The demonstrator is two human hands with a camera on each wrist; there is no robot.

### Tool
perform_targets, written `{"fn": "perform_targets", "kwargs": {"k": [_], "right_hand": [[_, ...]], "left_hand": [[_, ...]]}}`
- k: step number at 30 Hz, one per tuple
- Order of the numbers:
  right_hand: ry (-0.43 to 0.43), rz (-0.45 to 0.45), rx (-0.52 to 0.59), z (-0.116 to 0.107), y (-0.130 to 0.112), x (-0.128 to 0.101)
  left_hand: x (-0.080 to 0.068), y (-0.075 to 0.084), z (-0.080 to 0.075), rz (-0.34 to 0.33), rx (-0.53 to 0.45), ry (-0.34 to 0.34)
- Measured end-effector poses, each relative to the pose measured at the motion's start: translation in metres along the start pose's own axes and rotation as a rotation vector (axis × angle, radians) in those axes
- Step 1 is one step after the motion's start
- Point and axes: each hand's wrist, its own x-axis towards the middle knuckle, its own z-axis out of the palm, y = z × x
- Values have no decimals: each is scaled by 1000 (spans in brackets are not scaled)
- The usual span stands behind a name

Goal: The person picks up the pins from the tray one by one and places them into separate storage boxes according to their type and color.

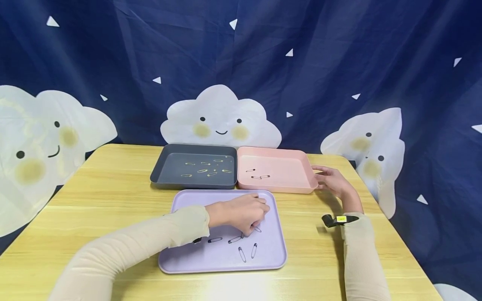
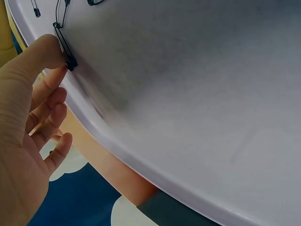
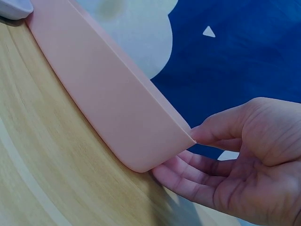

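Note:
My left hand [image 1: 242,211] reaches over the lilac tray [image 1: 222,267]. Its thumb and index finger pinch a black safety pin [image 2: 65,49], seen in the left wrist view. Several more black safety pins [image 1: 242,254] lie on that tray, one partly covered by the hand. At the right end of the pink tray [image 1: 280,167], my right hand [image 1: 333,182] grips the corner. In the right wrist view, the thumb is at the rim and the other fingers are against the outer wall. Inside the pink tray, 3 dark safety pins [image 1: 256,177] lie toward the left.
A dark grey tray [image 1: 160,177] with several gold safety pins [image 1: 202,170] stands left of the pink tray, side by side with it. All the trays are on a wooden table [image 1: 124,200]. Behind it hangs a blue curtain [image 1: 196,50] with smiling clouds.

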Motion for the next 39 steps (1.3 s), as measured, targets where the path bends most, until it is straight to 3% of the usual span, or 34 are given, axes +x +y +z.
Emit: {"fn": "perform_targets", "kwargs": {"k": [9, 13, 18, 31, 39], "right_hand": [[-3, 4, -9, 0, 2, 1], [-1, -4, 0, -1, 2, 2], [-5, -18, 9, -1, 3, 2], [-12, -11, 7, -1, 3, 3], [-2, -20, 7, -2, 5, 3]], "left_hand": [[4, -1, 0, -2, 60, 25], [8, -5, -4, 11, 108, 54], [16, -14, -15, -10, 95, 81], [34, -67, -37, -117, 151, 269], [43, -99, -43, -260, 163, 293]]}}
